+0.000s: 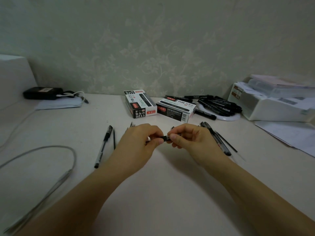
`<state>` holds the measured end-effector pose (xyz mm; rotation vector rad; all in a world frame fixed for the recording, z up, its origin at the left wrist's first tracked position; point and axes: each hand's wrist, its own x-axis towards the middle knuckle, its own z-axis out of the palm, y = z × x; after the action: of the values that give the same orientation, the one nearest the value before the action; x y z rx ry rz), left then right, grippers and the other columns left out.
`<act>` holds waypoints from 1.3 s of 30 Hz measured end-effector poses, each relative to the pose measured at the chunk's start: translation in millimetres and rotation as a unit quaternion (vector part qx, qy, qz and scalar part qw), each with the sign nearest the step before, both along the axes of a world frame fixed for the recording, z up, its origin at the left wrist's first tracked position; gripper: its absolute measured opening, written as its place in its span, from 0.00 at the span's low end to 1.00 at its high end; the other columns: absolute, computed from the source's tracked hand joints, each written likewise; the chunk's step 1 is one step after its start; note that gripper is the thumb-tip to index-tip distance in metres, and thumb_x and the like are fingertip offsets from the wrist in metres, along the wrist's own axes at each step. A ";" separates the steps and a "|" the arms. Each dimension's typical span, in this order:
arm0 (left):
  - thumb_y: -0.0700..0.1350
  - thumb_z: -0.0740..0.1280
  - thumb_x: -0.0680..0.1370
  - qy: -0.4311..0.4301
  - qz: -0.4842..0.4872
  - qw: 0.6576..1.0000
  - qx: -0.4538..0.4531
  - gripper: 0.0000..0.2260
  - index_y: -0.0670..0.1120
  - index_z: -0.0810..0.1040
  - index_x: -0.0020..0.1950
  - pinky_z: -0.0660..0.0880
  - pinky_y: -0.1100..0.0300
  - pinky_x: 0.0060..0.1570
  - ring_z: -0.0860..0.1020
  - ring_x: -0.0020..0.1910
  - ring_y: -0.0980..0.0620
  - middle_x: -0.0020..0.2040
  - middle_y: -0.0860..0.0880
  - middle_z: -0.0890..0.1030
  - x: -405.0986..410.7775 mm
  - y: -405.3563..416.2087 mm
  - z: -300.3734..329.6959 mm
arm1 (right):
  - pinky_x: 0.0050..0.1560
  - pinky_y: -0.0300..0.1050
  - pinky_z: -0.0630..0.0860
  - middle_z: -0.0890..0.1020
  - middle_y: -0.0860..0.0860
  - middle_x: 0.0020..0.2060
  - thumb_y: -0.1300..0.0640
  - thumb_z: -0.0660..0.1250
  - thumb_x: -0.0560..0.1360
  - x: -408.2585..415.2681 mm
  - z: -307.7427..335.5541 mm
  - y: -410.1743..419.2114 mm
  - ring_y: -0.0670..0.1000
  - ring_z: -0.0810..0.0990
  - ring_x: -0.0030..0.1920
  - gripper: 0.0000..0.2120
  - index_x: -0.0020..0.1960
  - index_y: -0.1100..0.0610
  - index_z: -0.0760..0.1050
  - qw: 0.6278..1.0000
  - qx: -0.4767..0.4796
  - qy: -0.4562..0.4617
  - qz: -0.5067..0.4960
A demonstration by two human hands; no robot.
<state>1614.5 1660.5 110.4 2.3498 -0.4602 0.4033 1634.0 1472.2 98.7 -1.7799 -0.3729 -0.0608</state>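
Both my hands meet over the middle of the white desk (163,176). My left hand (141,143) and my right hand (190,140) pinch the two ends of one black pen (164,138), which lies level between them; only its short middle section shows. A whole black pen (103,147) and a thin refill (114,139) lie to the left of my left hand. More pens and refills (219,139) lie to the right of my right hand.
Two black-and-white pen boxes (139,103) (176,109) stand behind the hands. A heap of black markers (216,104) lies on a white disc at the back right, beside a white tray (265,108) of papers. A grey cable (51,150) loops at left, a black pouch (42,93) further back.
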 end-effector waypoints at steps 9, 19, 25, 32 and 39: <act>0.50 0.68 0.77 -0.005 0.064 0.998 -0.004 0.02 0.55 0.80 0.48 0.67 0.72 0.38 0.75 0.40 0.60 0.44 0.56 0.75 10.1 4.0 -3.7 | 0.44 0.36 0.79 0.86 0.51 0.42 0.56 0.71 0.77 5.2 -4.1 8.2 0.46 0.85 0.41 0.08 0.55 0.52 0.79 0.999 -0.016 0.006 -0.028; 0.48 0.66 0.77 0.076 0.354 0.931 0.050 0.08 0.43 0.79 0.46 0.69 0.59 0.38 0.73 0.36 0.48 0.41 0.45 0.80 36.4 89.1 -7.7 | 0.34 0.37 0.66 0.75 0.43 0.37 0.50 0.70 0.75 4.4 -2.0 -13.8 0.43 0.73 0.37 0.05 0.46 0.50 0.76 0.882 -0.394 -0.121 -0.227; 0.48 0.66 0.78 0.125 0.344 0.926 0.092 0.08 0.43 0.77 0.48 0.66 0.58 0.39 0.71 0.39 0.48 0.38 0.49 0.72 41.9 92.5 -21.7 | 0.39 0.44 0.73 0.78 0.47 0.38 0.48 0.68 0.76 0.3 -3.4 -11.2 0.48 0.76 0.39 0.08 0.46 0.53 0.76 0.858 -0.449 -0.102 -0.228; 0.53 0.65 0.78 0.128 0.346 0.921 0.122 0.13 0.43 0.76 0.48 0.67 0.58 0.38 0.71 0.38 0.49 0.43 0.45 0.77 39.9 91.9 -18.2 | 0.41 0.45 0.75 0.79 0.48 0.41 0.45 0.66 0.77 -0.7 -1.7 -8.8 0.50 0.77 0.42 0.11 0.47 0.54 0.75 0.834 -0.486 -0.091 -0.245; 0.55 0.67 0.76 0.018 0.281 0.957 0.063 0.10 0.50 0.77 0.50 0.69 0.57 0.42 0.75 0.42 0.50 0.46 0.47 0.76 25.7 55.2 -4.5 | 0.40 0.46 0.74 0.75 0.48 0.35 0.48 0.62 0.78 -0.1 2.6 -3.5 0.50 0.77 0.39 0.10 0.43 0.53 0.72 0.809 -0.529 -0.116 -0.230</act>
<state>1640.2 1715.6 105.8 2.5842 0.2230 0.6027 1633.9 1468.7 101.3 -2.9702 -0.1175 -0.5029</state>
